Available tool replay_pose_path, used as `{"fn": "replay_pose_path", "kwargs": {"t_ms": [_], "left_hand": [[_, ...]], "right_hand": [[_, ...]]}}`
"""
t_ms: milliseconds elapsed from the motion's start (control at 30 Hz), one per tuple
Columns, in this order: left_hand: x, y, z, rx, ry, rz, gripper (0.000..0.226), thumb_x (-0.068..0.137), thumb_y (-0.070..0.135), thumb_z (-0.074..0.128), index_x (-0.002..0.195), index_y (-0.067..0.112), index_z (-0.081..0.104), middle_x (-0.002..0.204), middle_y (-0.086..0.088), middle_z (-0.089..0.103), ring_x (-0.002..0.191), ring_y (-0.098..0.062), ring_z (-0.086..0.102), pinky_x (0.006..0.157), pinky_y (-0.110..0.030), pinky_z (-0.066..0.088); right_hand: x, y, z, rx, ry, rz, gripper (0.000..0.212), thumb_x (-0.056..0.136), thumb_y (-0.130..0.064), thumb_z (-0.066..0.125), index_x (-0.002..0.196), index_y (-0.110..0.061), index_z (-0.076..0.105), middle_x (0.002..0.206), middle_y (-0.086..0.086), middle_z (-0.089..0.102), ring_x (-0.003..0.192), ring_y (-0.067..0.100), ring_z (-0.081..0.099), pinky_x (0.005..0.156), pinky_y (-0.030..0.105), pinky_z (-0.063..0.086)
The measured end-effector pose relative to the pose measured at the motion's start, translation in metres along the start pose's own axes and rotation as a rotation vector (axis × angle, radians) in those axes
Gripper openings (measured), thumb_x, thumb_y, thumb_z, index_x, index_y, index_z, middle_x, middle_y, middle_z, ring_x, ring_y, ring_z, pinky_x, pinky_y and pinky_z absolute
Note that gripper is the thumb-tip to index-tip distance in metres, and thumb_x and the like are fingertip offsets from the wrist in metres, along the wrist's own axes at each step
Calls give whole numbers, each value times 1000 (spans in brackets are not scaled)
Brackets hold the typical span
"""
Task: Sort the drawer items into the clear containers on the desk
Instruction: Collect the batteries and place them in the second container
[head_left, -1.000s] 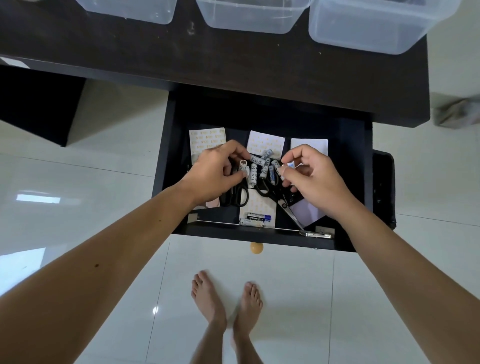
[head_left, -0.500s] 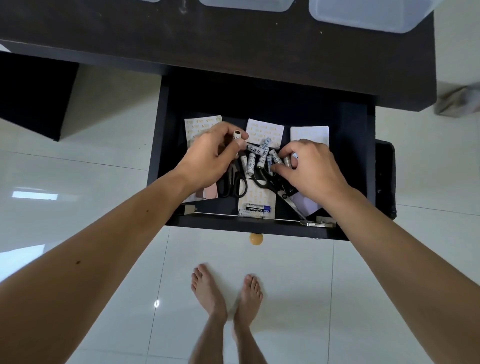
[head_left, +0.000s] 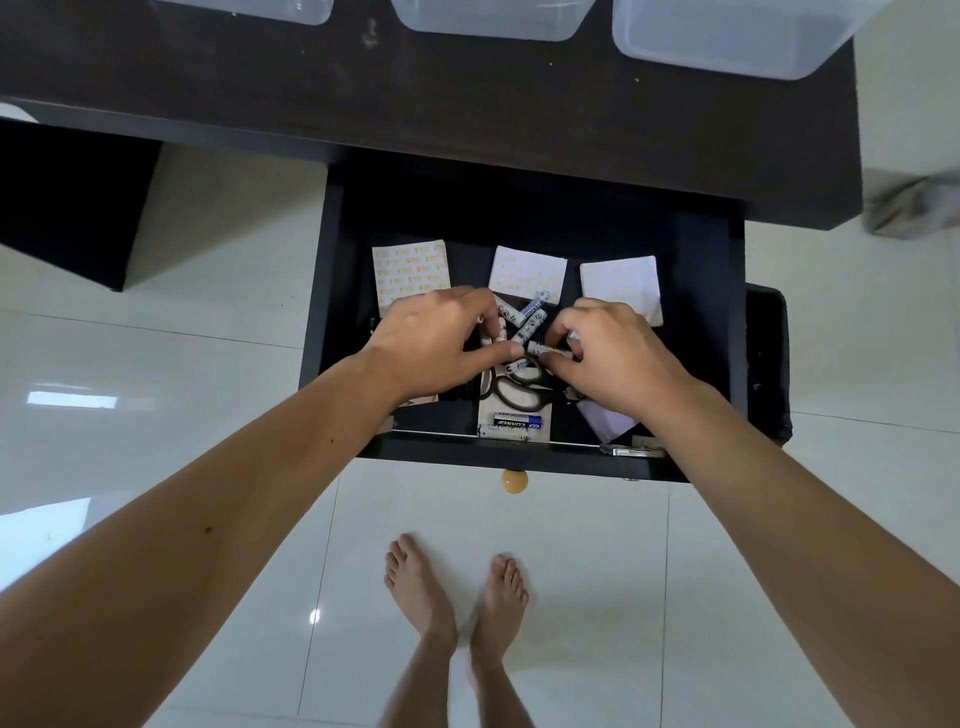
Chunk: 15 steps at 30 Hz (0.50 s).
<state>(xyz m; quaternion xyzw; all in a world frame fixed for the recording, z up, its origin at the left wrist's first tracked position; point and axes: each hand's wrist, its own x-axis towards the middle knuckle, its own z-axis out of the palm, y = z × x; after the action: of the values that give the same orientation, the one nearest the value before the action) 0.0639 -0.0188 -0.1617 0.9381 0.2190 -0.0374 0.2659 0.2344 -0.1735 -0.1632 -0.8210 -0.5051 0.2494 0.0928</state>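
Batteries (head_left: 524, 325), small and white, lie in a loose heap in the middle of the open drawer (head_left: 332, 291), and both hands are down among them. The left hand (head_left: 436, 345) has its fingers curled over the heap at its 9 o'clock side; whether it really holds a battery I cannot tell. The right hand (head_left: 615, 356), at 3 o'clock of the heap, pinches one white battery (head_left: 548, 349) between thumb and curled fingers. Black scissors (head_left: 519, 392) lie just under the heap, toward 6 o'clock. Two more batteries (head_left: 511, 426), one dark and one white, lie at the front edge of the drawer. Three paper sheets (head_left: 527, 273) lie at 12 o'clock of the hands. Clear containers (head_left: 727, 47) stand on the dark desk (head_left: 467, 104), at 12 o'clock from the drawer.
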Motion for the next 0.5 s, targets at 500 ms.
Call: {"fn": "replay_pose_path", "kwargs": {"t_ms": [500], "left_hand": [[7, -1, 1, 75, -57, -95, 52, 89, 68, 66, 131, 38, 61, 70, 18, 46, 85, -12, 60, 80, -35, 55]], "right_hand": [[-6, -3, -10, 525, 162, 64, 29, 98, -20, 68, 121, -37, 67, 93, -4, 70, 78, 20, 68, 71, 26, 53]]}}
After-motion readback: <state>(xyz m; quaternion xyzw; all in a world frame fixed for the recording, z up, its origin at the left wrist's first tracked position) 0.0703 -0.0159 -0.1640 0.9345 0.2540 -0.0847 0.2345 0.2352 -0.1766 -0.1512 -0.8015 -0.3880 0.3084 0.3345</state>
